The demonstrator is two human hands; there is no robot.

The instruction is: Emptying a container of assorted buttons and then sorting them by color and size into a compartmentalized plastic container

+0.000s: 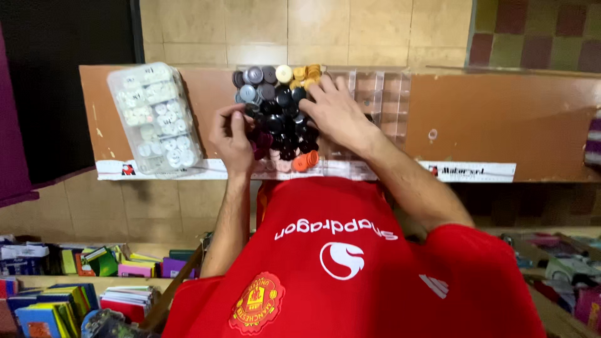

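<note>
A clear compartment box (382,100) lies on a brown counter (501,125), its left part packed with round spools (275,119), mostly black and grey, with yellow ones at the far edge. My left hand (231,134) is at the box's left side, fingers curled and pinching a dark spool. My right hand (338,112) rests on top of the spools with fingers spread, its fingertips by the yellow spools (308,74). An orange spool (305,161) lies at the box's near edge.
A shut clear box of white spools (153,119) lies on the counter left of my hands. A printed white strip (476,170) runs along the counter's front edge. Below, shelves hold colourful books and packets (75,294). A tiled wall stands behind the counter.
</note>
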